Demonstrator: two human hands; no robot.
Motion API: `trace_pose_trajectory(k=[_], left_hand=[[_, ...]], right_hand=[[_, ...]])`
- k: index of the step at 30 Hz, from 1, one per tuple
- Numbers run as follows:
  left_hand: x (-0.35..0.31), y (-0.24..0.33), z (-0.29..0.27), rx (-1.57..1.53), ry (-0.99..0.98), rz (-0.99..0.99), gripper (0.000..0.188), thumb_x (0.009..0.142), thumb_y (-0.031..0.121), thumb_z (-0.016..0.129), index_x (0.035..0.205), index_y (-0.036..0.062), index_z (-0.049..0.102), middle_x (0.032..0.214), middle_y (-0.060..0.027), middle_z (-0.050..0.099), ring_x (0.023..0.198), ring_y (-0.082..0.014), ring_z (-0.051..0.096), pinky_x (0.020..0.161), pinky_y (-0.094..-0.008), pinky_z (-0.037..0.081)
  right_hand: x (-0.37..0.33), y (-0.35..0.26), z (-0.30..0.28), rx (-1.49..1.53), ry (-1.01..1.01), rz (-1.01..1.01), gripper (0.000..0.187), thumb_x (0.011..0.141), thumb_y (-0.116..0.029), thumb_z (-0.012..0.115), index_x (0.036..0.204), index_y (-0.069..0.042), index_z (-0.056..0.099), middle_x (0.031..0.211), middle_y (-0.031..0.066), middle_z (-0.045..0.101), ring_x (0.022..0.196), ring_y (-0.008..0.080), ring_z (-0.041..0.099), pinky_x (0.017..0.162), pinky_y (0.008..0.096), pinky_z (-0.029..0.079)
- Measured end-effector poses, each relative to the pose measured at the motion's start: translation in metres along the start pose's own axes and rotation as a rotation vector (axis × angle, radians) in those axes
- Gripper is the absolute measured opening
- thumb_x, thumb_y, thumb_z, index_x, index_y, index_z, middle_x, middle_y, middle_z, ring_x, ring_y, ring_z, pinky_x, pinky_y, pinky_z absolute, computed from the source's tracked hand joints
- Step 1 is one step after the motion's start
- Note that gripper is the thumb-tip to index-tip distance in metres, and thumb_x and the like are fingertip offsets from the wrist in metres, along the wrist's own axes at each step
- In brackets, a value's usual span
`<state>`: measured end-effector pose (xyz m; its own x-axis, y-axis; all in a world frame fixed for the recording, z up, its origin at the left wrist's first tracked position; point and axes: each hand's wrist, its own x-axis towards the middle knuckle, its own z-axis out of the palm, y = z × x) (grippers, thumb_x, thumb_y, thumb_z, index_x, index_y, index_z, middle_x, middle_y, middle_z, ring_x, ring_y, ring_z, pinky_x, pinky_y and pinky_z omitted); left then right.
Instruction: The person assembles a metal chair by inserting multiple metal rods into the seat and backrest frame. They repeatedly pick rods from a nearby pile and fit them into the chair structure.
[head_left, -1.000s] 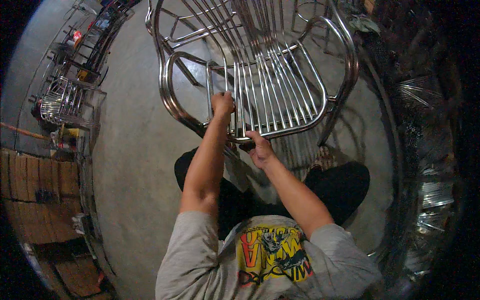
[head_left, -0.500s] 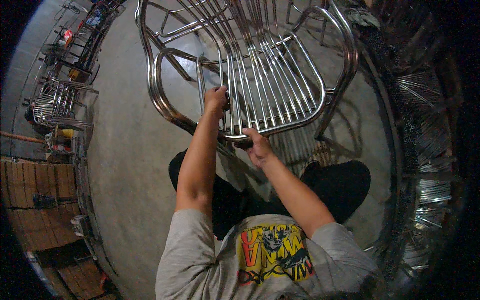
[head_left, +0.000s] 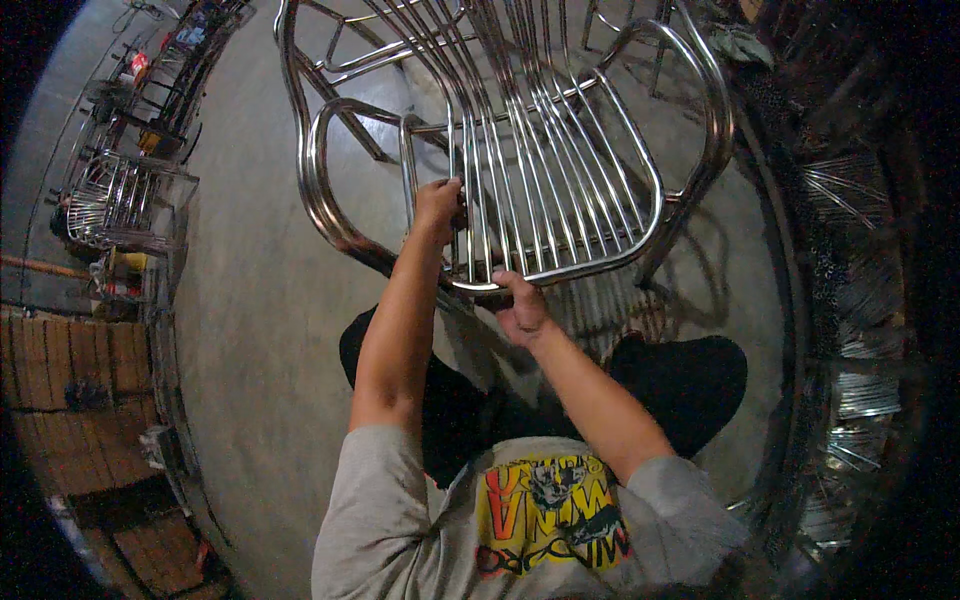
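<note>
A shiny metal tube chair [head_left: 555, 268] stands before me, its seat and back made of long parallel rods. My left hand [head_left: 438, 210] is closed around the leftmost seat rod, near the seat's left side; its fingertips are partly hidden. At the front edge of the seat, my right hand [head_left: 522, 308] grips the front rail from below, thumb resting on top and the other fingers out of sight underneath. The curved armrests rise on both sides of the seat.
Another metal chair [head_left: 100, 205] stands at the far left. Stacked brown cartons [head_left: 80, 370] fill the lower left. Bundles of metal rods [head_left: 868, 395] lie along the right side. Concrete floor [head_left: 250, 300] surrounds the chair, which casts shadows on it.
The chair and both hands appear slightly lower and farther right in the picture. Each hand keeps about the same place on the chair.
</note>
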<state>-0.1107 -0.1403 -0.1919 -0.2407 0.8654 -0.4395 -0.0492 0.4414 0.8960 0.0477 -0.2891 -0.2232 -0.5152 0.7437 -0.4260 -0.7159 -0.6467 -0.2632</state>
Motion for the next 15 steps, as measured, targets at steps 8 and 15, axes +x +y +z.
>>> trace_pose_trajectory(k=[8, 15], left_hand=[[-0.009, 0.0, -0.002, -0.175, -0.06, -0.092, 0.018, 0.097, 0.025, 0.06, 0.102, 0.0069, 0.061, 0.065, 0.0014, 0.052, 0.045, -0.0108, 0.042, 0.039, -0.0291, 0.035], [-0.014, 0.004, -0.004, -0.294, -0.109, -0.172, 0.022, 0.098, 0.023, 0.059, 0.113, 0.0067, 0.06, 0.072, 0.0014, 0.052, 0.047, -0.0085, 0.04, 0.04, -0.0253, 0.031]], right_hand=[[0.007, 0.009, -0.013, 0.039, -0.099, 0.147, 0.047, 0.086, -0.026, 0.055, 0.118, 0.007, 0.06, 0.118, 0.0174, 0.066, 0.112, 0.0306, 0.061, 0.107, 0.0427, 0.04], [-0.001, 0.006, -0.008, 0.015, -0.088, 0.078, 0.032, 0.082, -0.025, 0.063, 0.103, -0.001, 0.066, 0.101, 0.0112, 0.069, 0.097, 0.0264, 0.064, 0.095, 0.0399, 0.047]])
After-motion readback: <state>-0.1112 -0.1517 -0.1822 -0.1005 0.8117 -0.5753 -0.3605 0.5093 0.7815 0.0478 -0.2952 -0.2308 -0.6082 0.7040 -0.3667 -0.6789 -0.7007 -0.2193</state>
